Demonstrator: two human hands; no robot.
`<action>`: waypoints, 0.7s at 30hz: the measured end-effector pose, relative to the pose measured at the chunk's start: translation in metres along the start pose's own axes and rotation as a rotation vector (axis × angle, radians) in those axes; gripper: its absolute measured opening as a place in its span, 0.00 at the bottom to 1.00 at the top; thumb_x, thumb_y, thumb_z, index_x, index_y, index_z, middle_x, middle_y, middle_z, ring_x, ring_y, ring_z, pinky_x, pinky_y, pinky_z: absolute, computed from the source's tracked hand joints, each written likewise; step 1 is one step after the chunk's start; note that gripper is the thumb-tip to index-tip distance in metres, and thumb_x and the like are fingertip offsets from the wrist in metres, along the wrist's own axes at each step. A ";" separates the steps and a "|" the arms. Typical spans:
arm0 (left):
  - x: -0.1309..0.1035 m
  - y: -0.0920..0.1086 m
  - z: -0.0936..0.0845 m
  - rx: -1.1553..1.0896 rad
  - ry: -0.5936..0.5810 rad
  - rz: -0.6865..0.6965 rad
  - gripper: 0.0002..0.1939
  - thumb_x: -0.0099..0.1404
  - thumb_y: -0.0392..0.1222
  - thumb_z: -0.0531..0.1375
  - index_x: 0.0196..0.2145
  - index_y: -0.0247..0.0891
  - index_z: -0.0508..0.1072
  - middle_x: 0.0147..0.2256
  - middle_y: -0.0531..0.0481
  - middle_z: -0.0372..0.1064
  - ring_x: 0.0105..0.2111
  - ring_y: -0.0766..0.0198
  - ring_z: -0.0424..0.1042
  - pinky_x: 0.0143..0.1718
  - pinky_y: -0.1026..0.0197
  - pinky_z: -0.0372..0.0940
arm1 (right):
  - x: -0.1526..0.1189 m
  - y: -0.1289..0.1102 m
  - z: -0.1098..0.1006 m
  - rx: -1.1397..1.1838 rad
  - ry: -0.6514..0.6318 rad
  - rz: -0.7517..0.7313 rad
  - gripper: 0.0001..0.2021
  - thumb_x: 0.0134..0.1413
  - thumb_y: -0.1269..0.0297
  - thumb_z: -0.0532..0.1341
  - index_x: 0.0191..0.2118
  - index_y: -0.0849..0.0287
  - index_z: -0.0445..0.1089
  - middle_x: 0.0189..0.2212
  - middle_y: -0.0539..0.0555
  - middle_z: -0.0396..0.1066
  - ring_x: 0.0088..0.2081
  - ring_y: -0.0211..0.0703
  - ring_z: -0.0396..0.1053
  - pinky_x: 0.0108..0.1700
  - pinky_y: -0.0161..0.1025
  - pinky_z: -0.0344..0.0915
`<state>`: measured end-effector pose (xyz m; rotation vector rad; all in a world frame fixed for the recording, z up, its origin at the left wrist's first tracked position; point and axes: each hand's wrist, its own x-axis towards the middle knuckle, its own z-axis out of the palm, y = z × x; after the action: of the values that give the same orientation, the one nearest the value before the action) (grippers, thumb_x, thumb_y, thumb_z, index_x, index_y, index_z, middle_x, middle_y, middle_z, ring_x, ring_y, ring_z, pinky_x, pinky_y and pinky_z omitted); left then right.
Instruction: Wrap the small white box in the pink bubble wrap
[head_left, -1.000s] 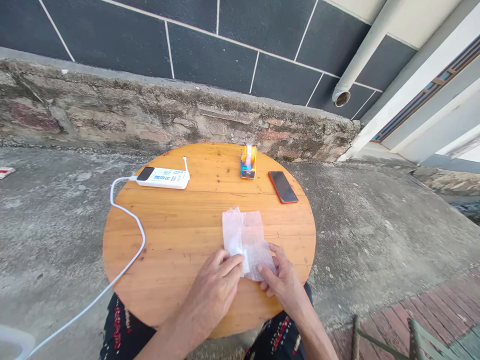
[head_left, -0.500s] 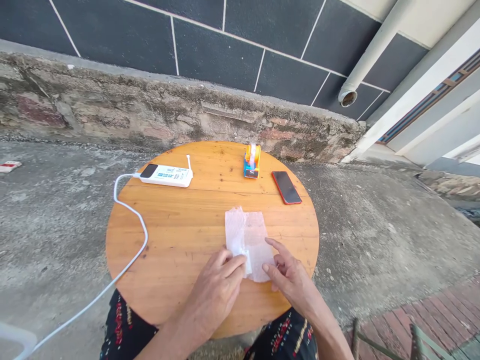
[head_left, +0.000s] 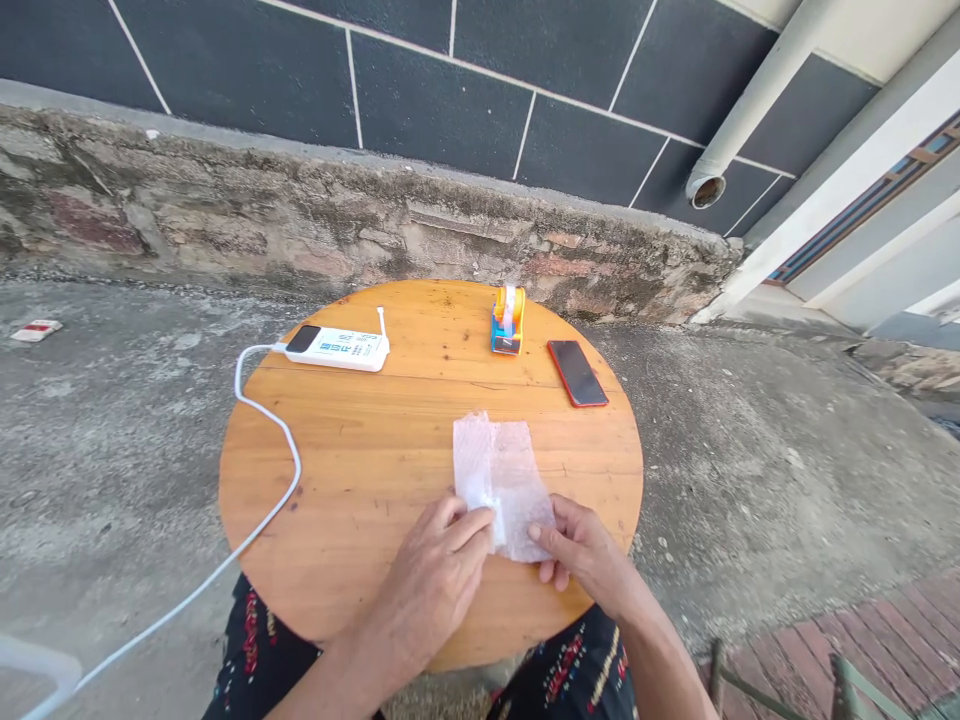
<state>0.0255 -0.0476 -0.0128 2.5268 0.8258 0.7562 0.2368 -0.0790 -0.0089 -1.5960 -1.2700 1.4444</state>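
Note:
A translucent whitish sheet of wrap (head_left: 517,465) lies on the round wooden table (head_left: 337,490), with a fold along its left part. Under the wrap's lower left part is a small whitish item (head_left: 496,522), too unclear to name. My left hand (head_left: 442,565) presses on the wrap there with its fingers bent together. My right hand (head_left: 581,545) pinches the wrap's lower right edge, its thumb on top and other fingers beneath.
At the table's back stands an orange and blue tape dispenser (head_left: 508,320), with a red-edged phone (head_left: 577,373) to its right. A white power bank (head_left: 337,347) at the back left has a white cable (head_left: 294,460) running off the table.
My right hand's index finger has come down from its raised pose, and the hand has closed on the wrap's right edge, which is slightly lifted. My left hand stays put.

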 end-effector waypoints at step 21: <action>0.002 0.000 0.000 0.032 -0.015 0.009 0.09 0.62 0.25 0.53 0.34 0.34 0.70 0.41 0.47 0.69 0.40 0.56 0.62 0.42 0.52 0.66 | 0.011 -0.005 0.047 -0.374 0.489 -0.290 0.04 0.53 0.66 0.55 0.29 0.58 0.62 0.20 0.46 0.62 0.22 0.37 0.62 0.26 0.32 0.57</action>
<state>0.0264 -0.0464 -0.0121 2.5631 0.8282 0.7311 0.1890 -0.0739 -0.0172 -1.7673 -1.4447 0.6088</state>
